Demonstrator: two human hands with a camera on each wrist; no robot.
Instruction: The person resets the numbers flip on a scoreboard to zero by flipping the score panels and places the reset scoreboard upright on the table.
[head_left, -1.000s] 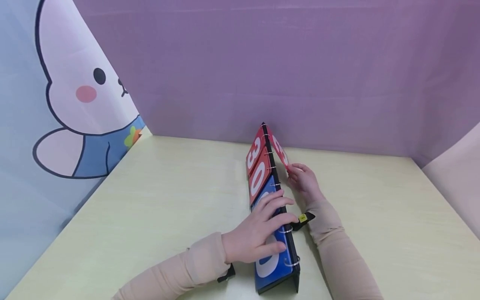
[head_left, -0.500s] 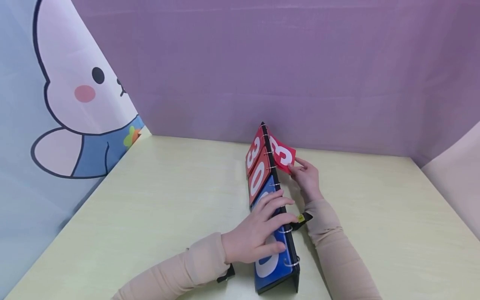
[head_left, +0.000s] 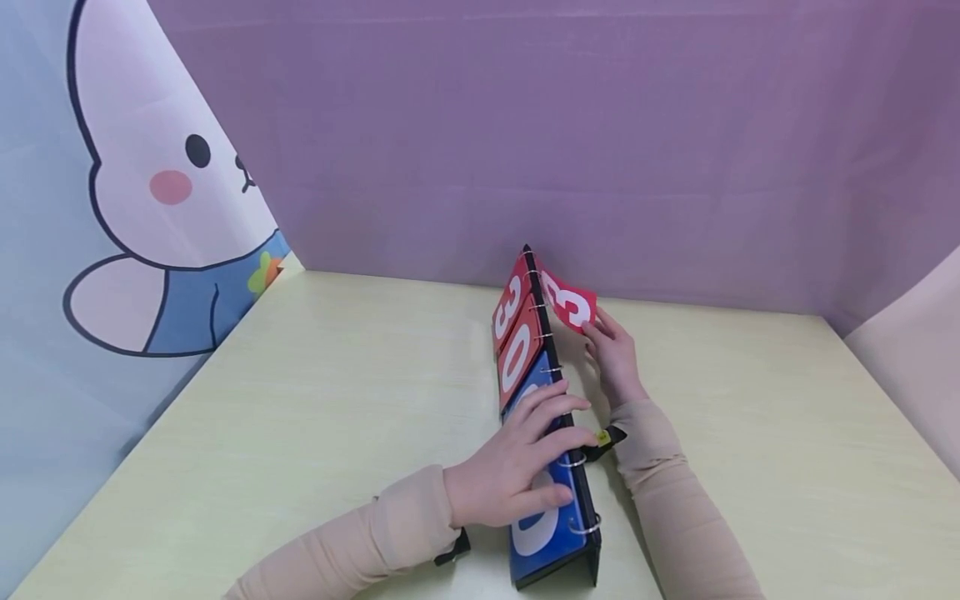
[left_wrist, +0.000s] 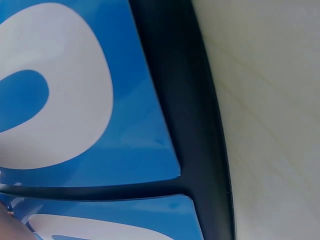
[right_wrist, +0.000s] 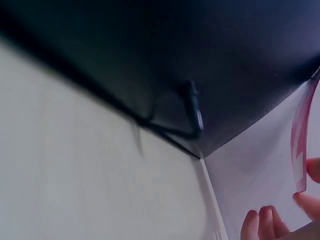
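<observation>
A flip scoreboard (head_left: 558, 417) with a black frame and metal rings stands like a tent on the table. Its left face carries a red card with a 3 (head_left: 507, 304), a red card with a 0 (head_left: 517, 357) and blue cards (left_wrist: 142, 120), partly covered by my left hand. That left hand (head_left: 517, 458) lies across the blue cards and the ring edge with its fingers spread. On the other side, my right hand (head_left: 617, 358) pinches the lower edge of a lifted red card with a 3 (head_left: 572, 307), which also shows edge-on in the right wrist view.
The pale yellow table (head_left: 360, 358) extends on both sides of the scoreboard. Behind it hangs a purple cloth (head_left: 562, 150). A blue cloth with a cartoon rabbit (head_left: 165, 225) is at the left. A black wire-like piece (right_wrist: 192, 110) sits under the scoreboard.
The red card in my right hand has swung outward to the right and up, so its 3 now faces the head view. My left hand has stayed in place.
</observation>
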